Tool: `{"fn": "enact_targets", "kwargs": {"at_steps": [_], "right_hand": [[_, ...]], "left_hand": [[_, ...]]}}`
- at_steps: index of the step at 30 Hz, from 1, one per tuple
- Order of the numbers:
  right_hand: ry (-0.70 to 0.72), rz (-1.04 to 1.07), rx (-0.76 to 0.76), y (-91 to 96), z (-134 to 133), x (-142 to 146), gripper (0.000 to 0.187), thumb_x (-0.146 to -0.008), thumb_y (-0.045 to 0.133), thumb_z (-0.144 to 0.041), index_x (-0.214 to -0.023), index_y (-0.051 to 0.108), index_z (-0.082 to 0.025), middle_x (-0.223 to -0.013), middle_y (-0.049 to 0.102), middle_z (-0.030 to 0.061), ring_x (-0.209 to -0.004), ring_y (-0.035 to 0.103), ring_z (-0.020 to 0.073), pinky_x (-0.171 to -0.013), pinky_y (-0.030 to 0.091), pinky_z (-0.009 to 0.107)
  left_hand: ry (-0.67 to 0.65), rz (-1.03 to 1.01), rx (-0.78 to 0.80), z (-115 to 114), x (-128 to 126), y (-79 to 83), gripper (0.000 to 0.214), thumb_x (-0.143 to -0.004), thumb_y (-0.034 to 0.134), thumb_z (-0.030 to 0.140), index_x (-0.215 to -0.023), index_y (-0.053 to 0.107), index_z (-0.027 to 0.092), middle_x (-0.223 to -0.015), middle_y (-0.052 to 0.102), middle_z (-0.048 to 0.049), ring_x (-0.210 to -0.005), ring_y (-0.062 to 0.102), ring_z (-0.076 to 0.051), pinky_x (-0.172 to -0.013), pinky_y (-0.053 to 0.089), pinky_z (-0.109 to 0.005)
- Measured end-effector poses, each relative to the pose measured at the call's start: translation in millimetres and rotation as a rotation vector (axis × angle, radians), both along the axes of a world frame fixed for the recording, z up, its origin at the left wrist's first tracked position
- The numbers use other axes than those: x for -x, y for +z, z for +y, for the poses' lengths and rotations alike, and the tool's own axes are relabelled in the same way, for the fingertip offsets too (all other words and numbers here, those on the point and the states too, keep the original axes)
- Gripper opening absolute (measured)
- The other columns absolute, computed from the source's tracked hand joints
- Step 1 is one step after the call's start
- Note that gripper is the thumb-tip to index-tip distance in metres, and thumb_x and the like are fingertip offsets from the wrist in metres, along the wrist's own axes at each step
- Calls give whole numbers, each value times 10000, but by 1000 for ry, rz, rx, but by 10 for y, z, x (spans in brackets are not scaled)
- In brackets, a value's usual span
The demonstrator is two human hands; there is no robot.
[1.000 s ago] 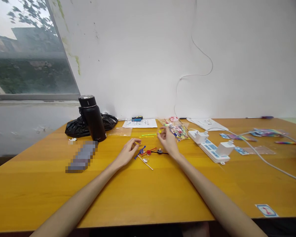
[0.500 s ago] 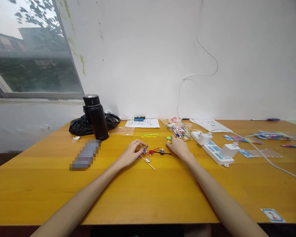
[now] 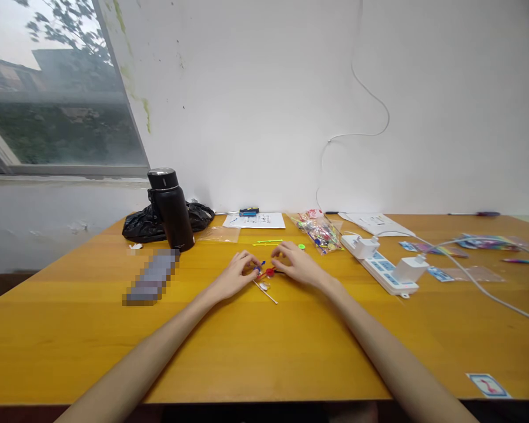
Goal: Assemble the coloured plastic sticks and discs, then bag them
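My left hand [image 3: 237, 274] rests on the table, its thumb and fingers closed on a small blue plastic piece [image 3: 263, 264]. Close beside its fingertips is a red piece with a round middle [image 3: 270, 272]. A thin white stick [image 3: 268, 294] and a small clear-and-white piece [image 3: 264, 286] lie just in front. My right hand [image 3: 298, 265] is over the table to the right of the red piece, with fingers curled down and thumb drawn in; what it holds, if anything, is hidden. Behind that hand lies a green disc [image 3: 301, 247]. Green and yellow sticks [image 3: 268, 242] lie farther back.
Farther right stand a clear bag of small coloured parts [image 3: 320, 229] and a white power strip [image 3: 381, 267] with plugged-in chargers and cables. To the left are a black bottle [image 3: 171, 211], a black plastic bag [image 3: 136, 226] and a blurred-out flat object [image 3: 152, 277]. Printed paper [image 3: 264, 220] lies behind.
My right hand has moved left from the green and yellow discs towards my left hand. The yellow disc no longer shows, and the black stick is mostly covered. My left hand has hardly moved.
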State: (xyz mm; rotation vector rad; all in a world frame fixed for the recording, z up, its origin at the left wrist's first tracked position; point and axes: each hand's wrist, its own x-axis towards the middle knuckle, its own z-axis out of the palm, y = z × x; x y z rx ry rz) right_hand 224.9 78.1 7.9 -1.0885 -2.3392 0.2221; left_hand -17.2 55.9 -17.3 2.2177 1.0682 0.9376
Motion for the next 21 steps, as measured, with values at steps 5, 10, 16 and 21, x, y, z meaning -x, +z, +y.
{"fn": "enact_targets", "kwargs": {"at_steps": [5,10,16,21], "right_hand": [[194,-42,18,-91,-57,162,223,-999,489,-335,-926,662,-214,-928,634,63,-923,571,209,-832,459,325],[190,-14,87,-167,-24,177,261,-1030,423,-335,-930,629,-209,-940,603,58,-899,561,194,-834,457,311],[225,44,172,-172,-24,196,298,-1031,416,-376,-925,628,-195,-920,603,46,-821,567,170,-792,442,289],[249,187,368,-176,-24,201,359,-1001,446,-473,-866,609,-182,-807,620,21,-728,552,153,-709,431,270]], "left_hand": [[21,-11,0,40,25,-22,155,-936,531,305,-977,656,223,-1047,590,-59,-1029,529,-229,-877,434,-328],[38,-5,-13,58,42,-16,150,-940,516,293,-947,642,212,-1020,598,-58,-997,538,-222,-869,427,-324],[53,37,-17,56,39,8,159,-940,492,273,-936,634,201,-984,611,-52,-935,551,-209,-850,422,-322],[73,29,6,59,46,19,173,-939,468,256,-902,626,195,-944,625,-45,-909,568,-202,-852,418,-322]]}}
